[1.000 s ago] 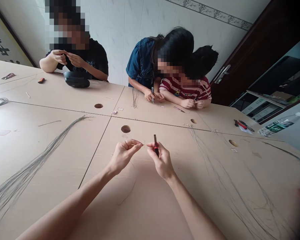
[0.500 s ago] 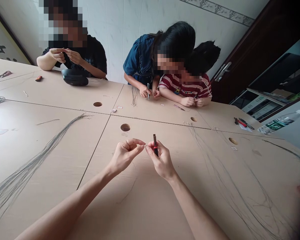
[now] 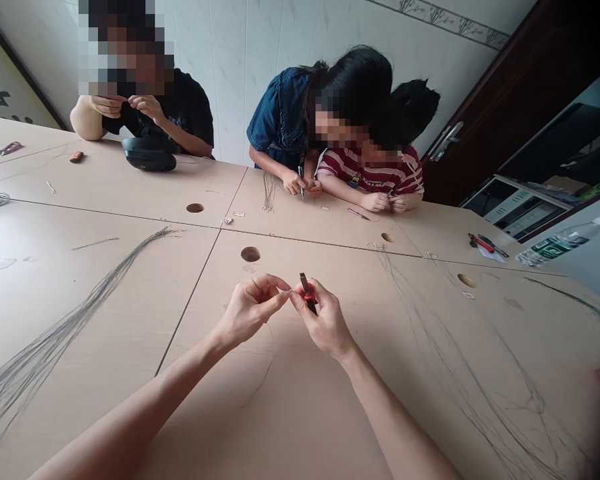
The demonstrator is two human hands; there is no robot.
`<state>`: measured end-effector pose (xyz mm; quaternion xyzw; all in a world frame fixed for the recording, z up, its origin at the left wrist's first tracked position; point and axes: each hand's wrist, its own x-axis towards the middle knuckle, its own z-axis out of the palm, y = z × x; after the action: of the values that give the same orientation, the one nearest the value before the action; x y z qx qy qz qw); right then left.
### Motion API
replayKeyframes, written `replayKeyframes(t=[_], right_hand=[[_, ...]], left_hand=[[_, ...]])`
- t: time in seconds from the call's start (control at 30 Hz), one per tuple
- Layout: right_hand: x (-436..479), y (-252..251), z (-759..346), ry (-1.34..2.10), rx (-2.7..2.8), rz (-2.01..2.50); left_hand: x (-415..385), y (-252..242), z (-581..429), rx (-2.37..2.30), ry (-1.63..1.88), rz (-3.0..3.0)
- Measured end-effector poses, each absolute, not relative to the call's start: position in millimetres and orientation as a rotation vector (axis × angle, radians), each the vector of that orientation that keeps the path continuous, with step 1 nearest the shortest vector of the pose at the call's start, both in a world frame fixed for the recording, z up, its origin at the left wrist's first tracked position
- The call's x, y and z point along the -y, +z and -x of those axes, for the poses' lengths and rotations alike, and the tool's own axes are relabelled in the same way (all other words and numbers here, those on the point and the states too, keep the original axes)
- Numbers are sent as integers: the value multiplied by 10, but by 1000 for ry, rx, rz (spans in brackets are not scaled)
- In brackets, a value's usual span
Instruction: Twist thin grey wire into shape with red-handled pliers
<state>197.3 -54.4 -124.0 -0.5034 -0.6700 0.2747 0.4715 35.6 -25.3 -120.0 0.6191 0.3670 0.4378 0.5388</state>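
Note:
Above the light wood table [image 3: 280, 440], my left hand [image 3: 247, 307] is closed, thumb and forefinger pinching the end of a thin wire [image 3: 266, 380]. Below that hand, the wire hangs in a loose curve. My right hand [image 3: 326, 319] is wrapped around a small hand tool [image 3: 305, 285] with a dark flat tip and a red and black body; its exact kind is hard to make out. The right thumb and forefinger also meet at the wire's end, nearly touching the left fingertips. Whatever tiny piece lies between the fingertips is too small to name.
A bundle of thin wires [image 3: 100, 293] lies at left, and looser wires [image 3: 460, 380] spread at right. Three people sit or lean across the table, one holding a pen [image 3: 301, 181]. A water bottle [image 3: 560, 245], a black case [image 3: 150, 155] and red-handled tools [image 3: 480, 244] lie farther off.
The tool in my right hand has tilted, its tip swinging left and slightly down. Both hands stay close together at the wire. Across the table, the pen has shifted slightly right.

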Motion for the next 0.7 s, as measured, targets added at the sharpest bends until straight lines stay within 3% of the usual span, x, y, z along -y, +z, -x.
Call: replayKeyframes(t=[0.7], right_hand=[[531, -1251, -1974, 501, 1727, 1228]], left_hand=[[231, -1247, -340, -910, 960, -1497]])
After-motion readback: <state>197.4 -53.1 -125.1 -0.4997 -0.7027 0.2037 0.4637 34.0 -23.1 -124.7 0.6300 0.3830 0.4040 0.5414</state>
